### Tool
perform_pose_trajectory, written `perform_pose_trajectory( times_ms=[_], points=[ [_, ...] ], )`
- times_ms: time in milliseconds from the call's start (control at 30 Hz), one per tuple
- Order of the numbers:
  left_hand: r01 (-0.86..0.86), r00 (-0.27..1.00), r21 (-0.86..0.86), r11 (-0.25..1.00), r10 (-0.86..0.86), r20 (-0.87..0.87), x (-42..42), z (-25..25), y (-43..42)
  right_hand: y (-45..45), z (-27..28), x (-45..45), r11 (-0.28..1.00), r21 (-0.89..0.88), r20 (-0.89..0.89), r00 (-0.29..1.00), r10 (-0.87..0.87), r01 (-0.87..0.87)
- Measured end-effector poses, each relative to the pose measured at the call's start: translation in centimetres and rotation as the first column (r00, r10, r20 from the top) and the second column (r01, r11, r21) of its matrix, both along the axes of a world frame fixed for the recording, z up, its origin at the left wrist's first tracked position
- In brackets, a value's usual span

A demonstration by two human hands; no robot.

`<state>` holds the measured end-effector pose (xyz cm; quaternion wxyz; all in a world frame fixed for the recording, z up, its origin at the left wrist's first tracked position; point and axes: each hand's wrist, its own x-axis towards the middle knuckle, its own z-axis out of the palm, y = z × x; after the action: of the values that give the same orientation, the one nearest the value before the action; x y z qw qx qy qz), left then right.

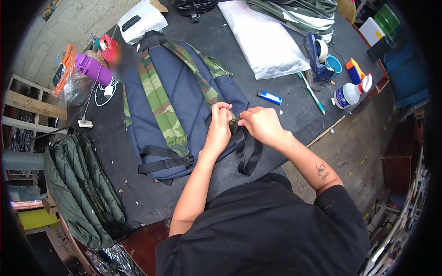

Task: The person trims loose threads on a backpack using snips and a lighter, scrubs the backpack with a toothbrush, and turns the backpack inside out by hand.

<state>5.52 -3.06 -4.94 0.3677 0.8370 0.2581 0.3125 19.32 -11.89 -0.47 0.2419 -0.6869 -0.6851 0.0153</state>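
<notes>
A navy backpack (184,99) lies on the dark table with its camouflage shoulder straps (160,94) facing up. At the lower end of the right-hand strap, my left hand (220,126) has its fingers closed round the strap end. Close beside it, my right hand (261,123) pinches the black webbing strap (249,154) near the buckle, which is mostly hidden by my fingers. The loose webbing hangs down in a loop below my hands. On the other side, a second black webbing (161,161) lies across the bag's bottom corner.
Behind lies a clear plastic-wrapped white bundle (264,43). A blue-and-white box (270,97), a toothbrush (312,94), a spray bottle (352,93) and a tape dispenser (317,57) are on the right. A purple bottle (93,67) and green bags (83,184) are left.
</notes>
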Motion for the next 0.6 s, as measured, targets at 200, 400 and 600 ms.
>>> perform_pose_trajectory(
  times_ms=[200,400,600],
  points=[
    [-0.011,1.000,0.012,1.000,0.011,0.002,-0.1,0.1,0.0,-0.2,0.4,-0.2,1.000,0.029,-0.018,1.000,0.002,-0.001],
    [-0.003,0.994,-0.037,0.999,0.008,0.112,0.0,0.0,0.1,-0.2,0.1,-0.2,1.000,0.003,0.019,1.000,-0.011,0.011],
    [-0.104,0.814,-0.347,0.932,0.280,0.509,-0.9,3.5,-1.3,-0.4,-2.0,0.8,0.944,0.150,-0.504,0.845,-0.181,0.292]
  ],
)
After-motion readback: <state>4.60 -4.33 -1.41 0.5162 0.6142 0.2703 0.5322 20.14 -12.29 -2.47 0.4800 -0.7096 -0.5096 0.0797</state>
